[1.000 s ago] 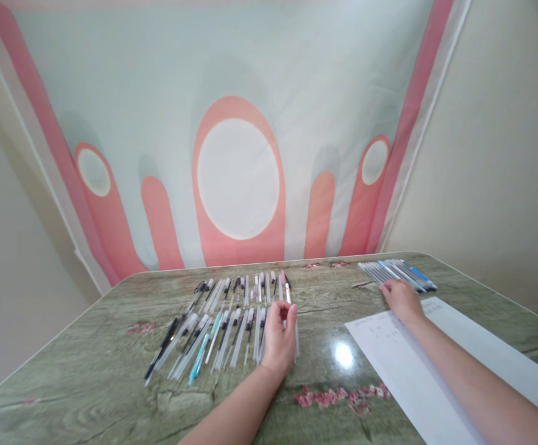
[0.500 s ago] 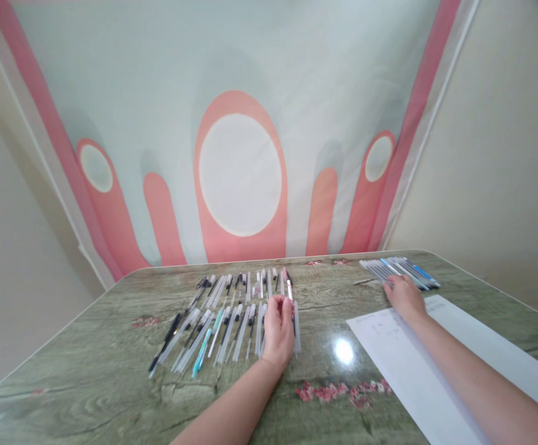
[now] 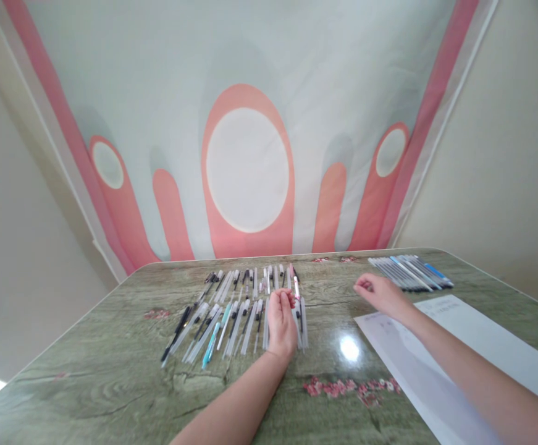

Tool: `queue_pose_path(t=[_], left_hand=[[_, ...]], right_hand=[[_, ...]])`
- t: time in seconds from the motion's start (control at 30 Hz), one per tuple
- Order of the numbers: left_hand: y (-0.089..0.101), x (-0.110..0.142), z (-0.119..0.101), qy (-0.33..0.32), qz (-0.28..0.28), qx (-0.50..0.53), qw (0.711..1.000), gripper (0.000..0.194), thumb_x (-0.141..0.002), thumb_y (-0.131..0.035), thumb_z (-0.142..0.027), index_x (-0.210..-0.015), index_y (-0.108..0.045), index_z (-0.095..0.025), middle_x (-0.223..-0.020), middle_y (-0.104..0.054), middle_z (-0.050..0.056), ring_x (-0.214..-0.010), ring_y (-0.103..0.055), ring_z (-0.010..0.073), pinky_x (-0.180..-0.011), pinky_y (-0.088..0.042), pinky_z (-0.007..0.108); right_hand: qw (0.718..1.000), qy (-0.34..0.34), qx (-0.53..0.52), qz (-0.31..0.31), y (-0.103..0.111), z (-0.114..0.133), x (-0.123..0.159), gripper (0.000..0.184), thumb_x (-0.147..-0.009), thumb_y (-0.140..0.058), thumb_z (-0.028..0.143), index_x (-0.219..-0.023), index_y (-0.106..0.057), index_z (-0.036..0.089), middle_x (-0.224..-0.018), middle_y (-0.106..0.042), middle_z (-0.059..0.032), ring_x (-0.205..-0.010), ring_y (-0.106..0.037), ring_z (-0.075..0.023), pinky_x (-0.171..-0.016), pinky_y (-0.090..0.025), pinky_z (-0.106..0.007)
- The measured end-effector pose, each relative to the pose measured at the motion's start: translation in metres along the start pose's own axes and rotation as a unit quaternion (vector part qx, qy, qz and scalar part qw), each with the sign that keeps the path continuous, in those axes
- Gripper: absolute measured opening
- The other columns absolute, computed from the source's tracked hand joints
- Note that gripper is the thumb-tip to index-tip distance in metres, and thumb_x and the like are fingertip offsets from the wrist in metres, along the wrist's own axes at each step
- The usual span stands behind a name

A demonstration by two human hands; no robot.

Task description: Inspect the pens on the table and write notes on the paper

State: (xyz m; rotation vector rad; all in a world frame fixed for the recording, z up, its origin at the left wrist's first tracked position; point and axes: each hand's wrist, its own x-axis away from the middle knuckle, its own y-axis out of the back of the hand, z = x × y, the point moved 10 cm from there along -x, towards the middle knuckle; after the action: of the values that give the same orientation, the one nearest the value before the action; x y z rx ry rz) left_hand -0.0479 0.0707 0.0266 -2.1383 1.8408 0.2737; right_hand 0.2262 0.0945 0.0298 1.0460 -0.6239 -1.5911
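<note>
The left hand [image 3: 283, 324] is hovering over the right end of the near row [image 3: 234, 326] of pens. A white pen [image 3: 296, 287], at the right end of the far row [image 3: 255, 283], is lying at about 1 o'clock from its fingertips, just beside them, its long axis running 12 to 6. The left hand is the nearer to it; whether the fingertips are touching it cannot be told. The left fingers are curling inward with the thumb against them; any pinched item is staying hidden.

The right hand [image 3: 380, 293] is hanging apart from the pens, at 3 o'clock from the left hand. Its fingers are bending toward the thumb, tips close; no item is showing between them, but a thin one cannot be ruled out. The side row [image 3: 410, 274] is lying near it, at about 2 o'clock from its fingertips, long axes running roughly 10 to 4.

The table [image 3: 111, 377] is showing a wood-grain top with a flower print [image 3: 328, 388] at 6 o'clock from the right hand's fingertips. Paper [image 3: 477, 340] is lying under the right forearm. A patterned backdrop [image 3: 249, 170] is hanging at 12 o'clock.
</note>
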Motion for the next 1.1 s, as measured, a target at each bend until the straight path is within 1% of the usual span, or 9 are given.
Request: queue_pose_path(t=[0.07, 0.13, 0.2, 0.3, 0.37, 0.43, 0.6, 0.9, 1.1], left_hand=[[0.000, 0.000, 0.003, 0.008, -0.001, 0.014, 1.000, 0.024, -0.084, -0.036, -0.038, -0.089, -0.047, -0.018, -0.075, -0.050, 0.001, -0.067, -0.046, 0.0116, -0.065, -0.039, 0.024], [0.000, -0.001, 0.004, 0.012, 0.002, 0.016, 1.000, 0.022, -0.084, -0.037, -0.037, -0.090, -0.047, -0.018, -0.075, -0.050, 0.002, -0.067, -0.047, 0.0117, -0.065, -0.039, 0.024], [0.000, -0.001, 0.004, 0.012, 0.004, 0.013, 1.000, 0.021, -0.084, -0.038, -0.036, -0.089, -0.048, -0.018, -0.074, -0.050, 0.001, -0.066, -0.047, 0.0116, -0.065, -0.040, 0.024], [0.001, -0.002, 0.003, 0.012, 0.003, 0.012, 1.000, 0.020, -0.083, -0.039, -0.035, -0.089, -0.048, -0.018, -0.073, -0.050, 0.002, -0.066, -0.047, 0.0117, -0.064, -0.040, 0.024], [0.001, -0.002, 0.003, 0.012, 0.006, 0.013, 1.000, 0.019, -0.083, -0.039, -0.034, -0.089, -0.048, -0.018, -0.073, -0.050, 0.001, -0.066, -0.047, 0.0117, -0.064, -0.040, 0.024], [0.000, -0.001, 0.003, 0.014, 0.010, 0.016, 1.000, 0.018, -0.083, -0.039, -0.033, -0.089, -0.048, -0.018, -0.072, -0.049, 0.001, -0.066, -0.047, 0.0116, -0.065, -0.040, 0.024], [-0.003, 0.001, 0.004, 0.021, 0.022, 0.024, 0.999, 0.018, -0.083, -0.040, -0.031, -0.089, -0.049, -0.017, -0.073, -0.050, 0.001, -0.065, -0.047, 0.0112, -0.064, -0.040, 0.024], [-0.005, 0.001, 0.004, 0.023, 0.034, 0.036, 0.999, 0.019, -0.081, -0.043, -0.031, -0.090, -0.050, -0.017, -0.073, -0.051, 0.001, -0.064, -0.047, 0.0108, -0.063, -0.039, 0.023], [-0.006, 0.001, 0.003, 0.024, 0.035, 0.032, 0.999, 0.018, -0.081, -0.043, -0.031, -0.090, -0.050, -0.017, -0.074, -0.051, 0.001, -0.064, -0.047, 0.0106, -0.064, -0.039, 0.023]], right_hand=[[0.994, 0.055, -0.064, 0.075, -0.027, 0.042, 0.009, 0.016, -0.073, -0.050, 0.033, -0.071, -0.057, 0.019, -0.065, -0.062, -0.0002, -0.060, -0.055, -0.0138, -0.056, -0.039, -0.025], [0.984, 0.084, -0.102, 0.117, -0.049, 0.077, 0.019, 0.016, -0.073, -0.050, 0.034, -0.070, -0.055, 0.018, -0.063, -0.060, 0.0002, -0.056, -0.054, -0.0129, -0.053, -0.038, -0.024], [0.982, 0.087, -0.108, 0.125, -0.064, 0.100, 0.026, 0.016, -0.073, -0.052, 0.034, -0.069, -0.052, 0.018, -0.061, -0.059, 0.0007, -0.054, -0.052, -0.0118, -0.051, -0.036, -0.023], [0.987, 0.075, -0.093, 0.106, -0.075, 0.120, 0.031, 0.014, -0.074, -0.052, 0.032, -0.070, -0.049, 0.019, -0.059, -0.057, 0.0010, -0.053, -0.050, -0.0118, -0.051, -0.033, -0.022], [0.990, 0.064, -0.076, 0.098, -0.079, 0.126, 0.032, 0.013, -0.074, -0.052, 0.031, -0.072, -0.047, 0.019, -0.059, -0.056, 0.0011, -0.053, -0.050, -0.0121, -0.051, -0.032, -0.022], [0.991, 0.053, -0.060, 0.103, -0.084, 0.128, 0.033, 0.013, -0.075, -0.052, 0.030, -0.075, -0.045, 0.019, -0.059, -0.055, 0.0010, -0.054, -0.050, -0.0126, -0.051, -0.030, -0.022], [0.992, 0.031, -0.019, 0.122, -0.094, 0.125, 0.036, 0.015, -0.074, -0.051, 0.033, -0.078, -0.043, 0.020, -0.061, -0.055, 0.0007, -0.057, -0.051, -0.0138, -0.051, -0.027, -0.022], [0.991, 0.009, 0.008, 0.135, -0.094, 0.121, 0.038, 0.018, -0.074, -0.050, 0.033, -0.082, -0.043, 0.019, -0.067, -0.056, -0.0020, -0.062, -0.054, -0.0156, -0.054, -0.028, -0.023], [0.989, 0.005, 0.001, 0.147, -0.094, 0.120, 0.040, 0.018, -0.071, -0.052, 0.030, -0.083, -0.042, 0.019, -0.067, -0.056, -0.0018, -0.062, -0.054, -0.0152, -0.054, -0.028, -0.023]])
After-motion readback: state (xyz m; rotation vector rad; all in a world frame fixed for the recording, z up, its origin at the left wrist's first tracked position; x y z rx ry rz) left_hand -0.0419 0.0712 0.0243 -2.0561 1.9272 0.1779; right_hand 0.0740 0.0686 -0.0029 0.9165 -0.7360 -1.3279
